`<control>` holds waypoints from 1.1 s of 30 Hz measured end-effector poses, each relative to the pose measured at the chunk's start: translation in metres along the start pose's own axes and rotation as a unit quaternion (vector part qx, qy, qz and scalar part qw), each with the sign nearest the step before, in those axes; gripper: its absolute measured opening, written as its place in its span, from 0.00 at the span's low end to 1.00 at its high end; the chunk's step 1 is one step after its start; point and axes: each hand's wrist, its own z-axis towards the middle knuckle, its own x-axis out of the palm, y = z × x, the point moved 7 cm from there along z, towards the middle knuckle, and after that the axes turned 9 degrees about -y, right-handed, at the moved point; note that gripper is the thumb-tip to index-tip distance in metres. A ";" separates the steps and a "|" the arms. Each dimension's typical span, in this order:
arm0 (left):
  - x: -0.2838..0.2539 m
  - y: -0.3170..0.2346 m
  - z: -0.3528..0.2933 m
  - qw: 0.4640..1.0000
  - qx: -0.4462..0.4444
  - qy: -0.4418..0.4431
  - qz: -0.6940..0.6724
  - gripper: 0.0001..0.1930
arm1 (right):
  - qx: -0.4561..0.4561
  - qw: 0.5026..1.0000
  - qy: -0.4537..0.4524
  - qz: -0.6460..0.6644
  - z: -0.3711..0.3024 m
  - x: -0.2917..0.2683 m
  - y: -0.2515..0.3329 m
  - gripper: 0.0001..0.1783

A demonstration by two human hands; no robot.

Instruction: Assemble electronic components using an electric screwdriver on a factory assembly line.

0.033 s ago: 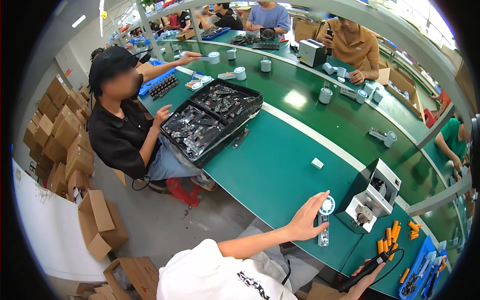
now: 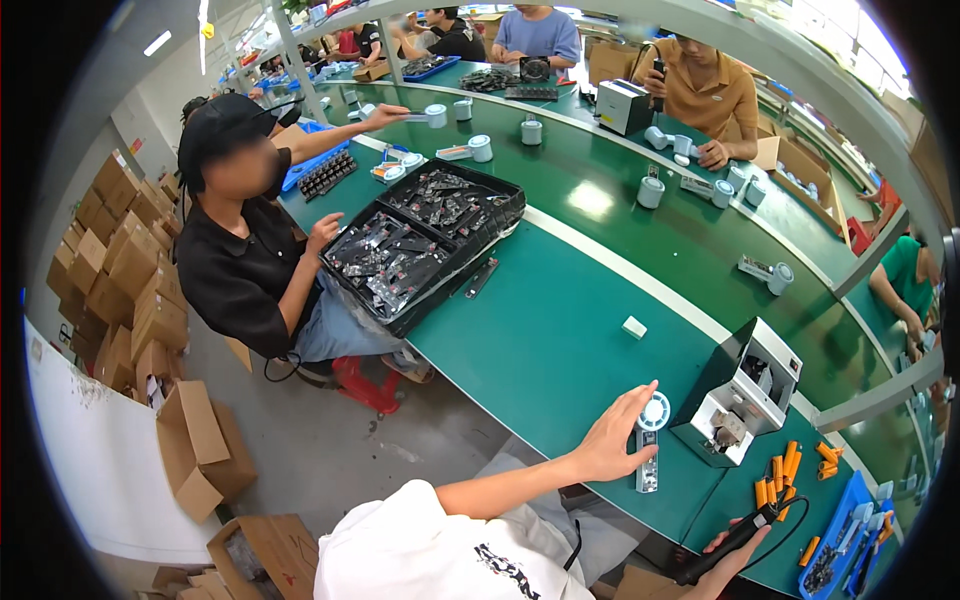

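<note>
My left hand (image 2: 612,440) is stretched over the green bench with its fingers extended and its thumb apart. It lies against the left side of a small handheld fan (image 2: 654,411), which has a pale blue round head. The thumb tip reaches the fan's opened handle, where a circuit board (image 2: 648,462) shows. Lower right, my right hand (image 2: 738,552) is wrapped round a black corded electric screwdriver (image 2: 722,546). The screwdriver slants, its cable looping from the upper end; its lower end is not clear to see.
Right of the fan stands a black and white screw feeder (image 2: 740,395). Orange battery cells (image 2: 783,470) and a blue parts tray (image 2: 838,535) lie beyond. A small white block (image 2: 634,327) is on the bench. A co-worker (image 2: 245,220) sits left by a black parts case (image 2: 400,320).
The co-worker's outstretched hand at the left and the fan beside it have shifted slightly right. My own hands have stayed in place.
</note>
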 end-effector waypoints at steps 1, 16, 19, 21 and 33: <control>0.000 0.000 0.000 1.000 0.001 0.000 0.001 0.50 | 0.001 1.000 -0.001 -0.002 -0.001 0.001 0.001 0.37; 0.007 0.006 -0.004 0.999 0.000 -0.008 -0.042 0.52 | -0.323 0.682 0.576 0.315 -0.189 0.002 0.172 0.18; -0.004 0.010 -0.006 0.999 0.008 -0.041 -0.029 0.52 | -0.316 0.330 0.889 0.019 -0.221 -0.003 0.177 0.16; -0.002 0.009 -0.004 0.999 -0.005 -0.030 -0.032 0.52 | -0.315 0.327 0.891 0.021 -0.218 -0.009 0.185 0.16; 0.001 0.012 -0.007 0.999 0.011 -0.034 -0.036 0.53 | -0.334 0.270 0.903 0.008 -0.234 -0.008 0.181 0.14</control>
